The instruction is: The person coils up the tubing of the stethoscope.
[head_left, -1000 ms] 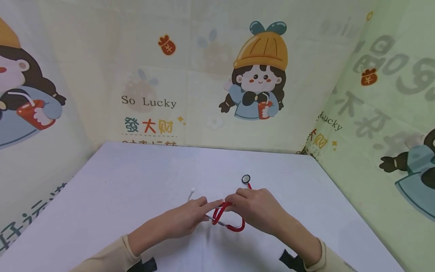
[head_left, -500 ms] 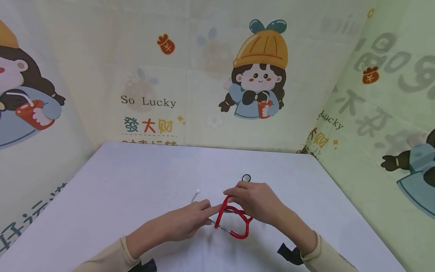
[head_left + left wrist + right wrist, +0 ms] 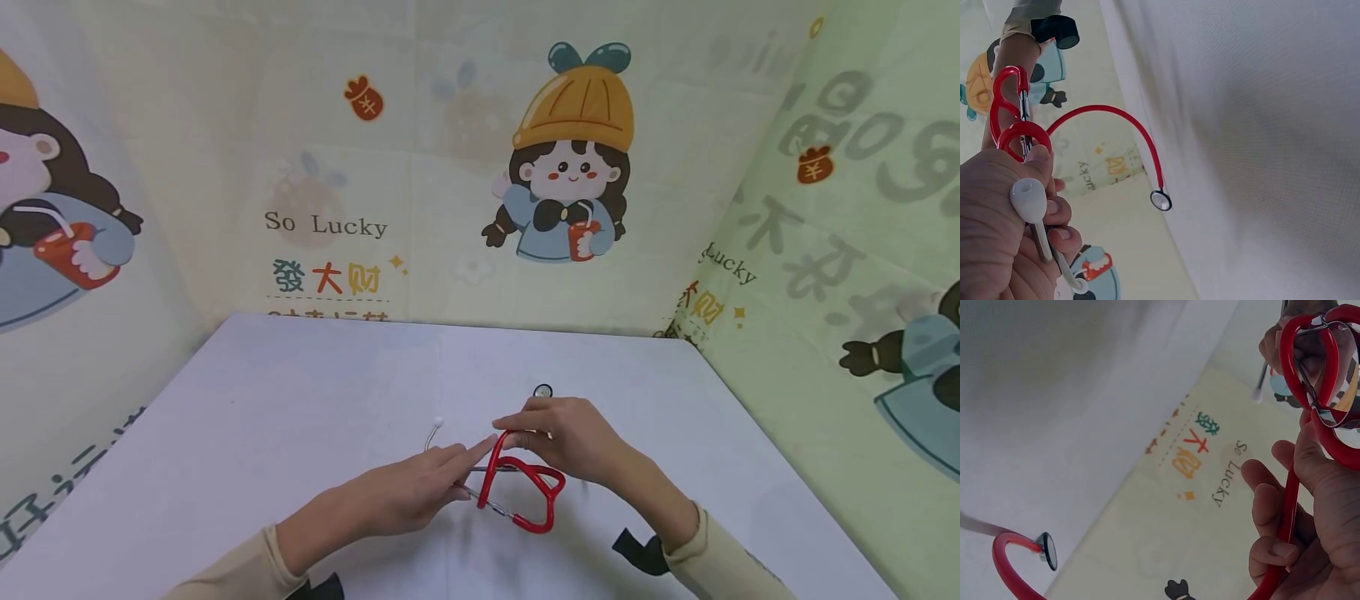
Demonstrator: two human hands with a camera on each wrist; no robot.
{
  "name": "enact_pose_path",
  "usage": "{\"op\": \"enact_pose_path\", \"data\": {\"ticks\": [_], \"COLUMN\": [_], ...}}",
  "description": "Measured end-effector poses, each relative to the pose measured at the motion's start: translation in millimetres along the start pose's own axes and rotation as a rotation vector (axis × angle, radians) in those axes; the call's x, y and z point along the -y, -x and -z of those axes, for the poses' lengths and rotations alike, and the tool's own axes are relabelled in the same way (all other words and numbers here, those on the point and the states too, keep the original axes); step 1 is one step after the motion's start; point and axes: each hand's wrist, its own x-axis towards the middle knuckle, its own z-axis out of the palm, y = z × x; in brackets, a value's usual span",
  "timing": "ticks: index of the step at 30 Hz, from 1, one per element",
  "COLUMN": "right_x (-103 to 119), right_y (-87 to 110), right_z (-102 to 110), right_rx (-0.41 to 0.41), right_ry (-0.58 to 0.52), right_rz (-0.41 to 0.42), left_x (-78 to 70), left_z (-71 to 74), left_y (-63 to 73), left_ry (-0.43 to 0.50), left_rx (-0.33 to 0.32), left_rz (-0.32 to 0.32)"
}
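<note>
A stethoscope with red tubing (image 3: 534, 527) is held up over the table between both hands. My left hand (image 3: 408, 492) grips its metal ear tubes, and a white ear tip (image 3: 1029, 200) sticks out past the fingers in the left wrist view. With its thumb and fingers, my right hand (image 3: 573, 437) pinches the red tube, which bends across the metal tubes. In the right wrist view the tube (image 3: 1289, 506) runs down through the curled fingers. The round chest piece (image 3: 543, 391) shows just beyond the right hand, at the far end of the tube.
The white table (image 3: 322, 375) extends around the hands. Behind it and along both sides hangs a cream cloth (image 3: 450, 167) printed with cartoon figures and lettering. Black straps (image 3: 641, 554) show near the sleeve cuffs.
The right hand has lifted slightly away from the viewer, drawing a bend of red tube up across the metal tubes. More of the red Y-shaped loop now shows. The left hand keeps its hold.
</note>
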Motion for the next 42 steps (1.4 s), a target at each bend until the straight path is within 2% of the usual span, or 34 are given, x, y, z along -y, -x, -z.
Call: {"op": "enact_pose_path", "data": {"ticks": [6,13,15,25,27,31,34,38,42], "right_x": [-7.1,-13.4,-13.6,-15.5,-15.3,-13.5,-10.7,-4.9,1.5], "right_y": [-2.0,-2.7,-2.8,2.2,3.1,3.9,4.3,5.6,6.1], "right_z": [-4.1,-16.8,-19.7,-25.2,-26.3,-29.1,-30.9,-32.5,-34.3], "right_rx": [0.002,0.02,0.036,0.107,0.104,0.066,0.019,-0.002,0.001], "right_ry": [-0.027,-0.054,-0.05,-0.052,-0.05,-0.044,0.001,0.083,0.129], "right_rz": [-0.006,-0.032,-0.052,-0.116,-0.123,-0.151,-0.115,-0.047,-0.07], "left_x": [-2.1,-4.1,-4.0,-0.9,-0.4,2.5,5.9,10.0,14.2], "left_z": [1.2,0.1,-0.5,2.0,2.3,3.1,3.1,3.9,5.3], "left_y": [-0.2,-2.2,-3.0,-2.3,-2.8,-2.5,-2.1,-2.6,-3.0], "left_ry": [0.032,0.056,0.067,0.108,0.135,0.195,0.229,0.277,0.294], "left_rx": [0.003,-0.053,-0.064,-0.112,-0.125,-0.192,-0.246,-0.3,-0.351], "left_rz": [0.008,-0.099,-0.102,-0.075,-0.062,-0.051,-0.029,0.029,0.061]}}
